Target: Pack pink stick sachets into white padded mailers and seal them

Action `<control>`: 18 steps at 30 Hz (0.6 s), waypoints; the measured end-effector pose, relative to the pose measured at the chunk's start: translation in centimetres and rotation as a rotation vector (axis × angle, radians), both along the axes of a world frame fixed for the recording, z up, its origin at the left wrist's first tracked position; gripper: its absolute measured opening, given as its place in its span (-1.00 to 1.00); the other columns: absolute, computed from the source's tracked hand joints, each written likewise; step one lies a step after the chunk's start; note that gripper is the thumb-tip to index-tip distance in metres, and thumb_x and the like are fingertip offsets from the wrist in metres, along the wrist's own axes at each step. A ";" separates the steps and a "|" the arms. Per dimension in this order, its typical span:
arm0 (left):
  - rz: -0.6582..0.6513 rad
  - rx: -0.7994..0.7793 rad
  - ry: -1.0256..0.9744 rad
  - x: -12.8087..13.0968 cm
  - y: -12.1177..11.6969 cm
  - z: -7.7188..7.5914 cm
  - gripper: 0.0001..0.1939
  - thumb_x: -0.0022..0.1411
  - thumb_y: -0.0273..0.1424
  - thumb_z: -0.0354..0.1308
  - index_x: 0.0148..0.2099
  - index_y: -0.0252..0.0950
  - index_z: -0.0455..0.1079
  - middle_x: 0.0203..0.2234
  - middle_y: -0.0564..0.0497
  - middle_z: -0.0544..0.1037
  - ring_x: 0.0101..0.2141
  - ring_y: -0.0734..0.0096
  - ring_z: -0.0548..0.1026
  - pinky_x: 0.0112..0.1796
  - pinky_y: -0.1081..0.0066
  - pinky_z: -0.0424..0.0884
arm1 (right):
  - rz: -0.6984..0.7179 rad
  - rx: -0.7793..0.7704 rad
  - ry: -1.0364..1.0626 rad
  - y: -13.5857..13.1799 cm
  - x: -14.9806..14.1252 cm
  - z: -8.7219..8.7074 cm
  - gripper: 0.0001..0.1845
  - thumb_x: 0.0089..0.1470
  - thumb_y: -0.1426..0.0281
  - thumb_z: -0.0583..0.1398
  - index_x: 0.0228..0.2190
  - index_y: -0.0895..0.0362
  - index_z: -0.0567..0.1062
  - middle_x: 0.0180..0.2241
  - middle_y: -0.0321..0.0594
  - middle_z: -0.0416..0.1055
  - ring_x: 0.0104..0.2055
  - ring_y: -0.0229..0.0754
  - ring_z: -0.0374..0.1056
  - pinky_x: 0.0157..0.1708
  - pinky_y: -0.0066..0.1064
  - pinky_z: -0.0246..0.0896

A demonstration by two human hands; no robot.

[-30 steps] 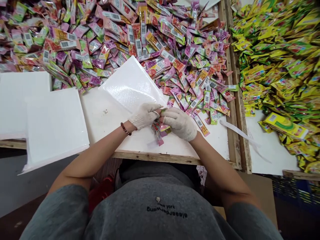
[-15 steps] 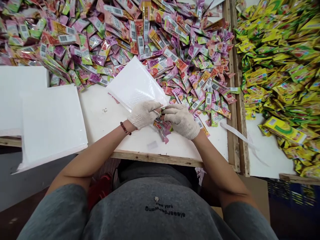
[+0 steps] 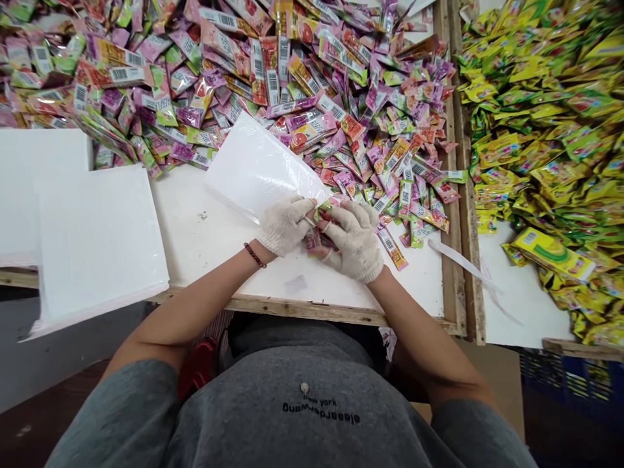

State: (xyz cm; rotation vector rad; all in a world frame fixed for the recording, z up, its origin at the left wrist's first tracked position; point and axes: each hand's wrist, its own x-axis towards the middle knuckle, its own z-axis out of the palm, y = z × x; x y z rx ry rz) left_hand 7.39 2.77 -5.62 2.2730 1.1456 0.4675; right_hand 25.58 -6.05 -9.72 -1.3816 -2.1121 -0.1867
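Note:
Both my hands wear white knit gloves and meet over the white table (image 3: 219, 240). My left hand (image 3: 284, 225) is closed, pinching the near corner of a white plastic bag (image 3: 258, 168) that lies flat on the table. My right hand (image 3: 353, 240) is curled round a small bunch of pink and green sachets (image 3: 314, 239), held at the bag's corner between the two hands. A huge heap of pink, purple and green sachets (image 3: 302, 84) covers the table beyond the bag.
A stack of white bags (image 3: 92, 234) lies at the left, overhanging the table's wooden front edge. A wooden divider (image 3: 455, 195) separates a second table piled with yellow-green sachets (image 3: 546, 117). A loose white strip (image 3: 463, 260) lies near the divider.
My right hand has drawn the bunch of sachets up from the table toward the bag's corner and curled tighter round it. The left hand stays pinched on the bag.

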 end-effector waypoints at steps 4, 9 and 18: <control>-0.029 -0.039 -0.074 -0.1 0.6 -0.1 -0.66 0.50 -0.29 0.01 -0.27 -0.26 0.53 -0.38 -0.03 0.52 -0.31 0.32 0.45 -0.27 0.33 0.31 | 0.072 -0.020 -0.032 -2.1 0.5 0.4 -0.79 0.27 0.19 0.27 -0.09 -0.10 0.61 -0.03 -0.14 0.61 0.12 0.13 0.39 0.14 0.09 0.16; -0.038 0.023 -0.080 0.0 -0.1 0.4 -0.66 0.51 -0.30 0.01 -0.28 -0.25 0.51 -0.42 -0.01 0.45 -0.40 0.36 0.34 -0.36 0.30 0.16 | 0.001 -0.046 -0.008 -0.2 1.6 0.2 -0.85 0.33 0.30 0.24 -0.19 -0.10 0.65 -0.12 -0.21 0.66 0.08 0.09 0.43 0.09 0.07 0.16; 0.040 -0.190 -0.342 -0.4 1.1 -0.9 -0.67 0.40 -0.18 0.08 -0.33 -0.24 0.50 -0.41 -0.02 0.57 -0.29 0.30 0.49 -0.20 0.28 0.42 | -0.160 -0.096 0.412 1.0 2.2 0.1 -0.71 0.32 0.27 0.16 -0.02 0.03 0.59 -0.01 -0.02 0.60 0.11 0.07 0.48 0.16 0.05 0.36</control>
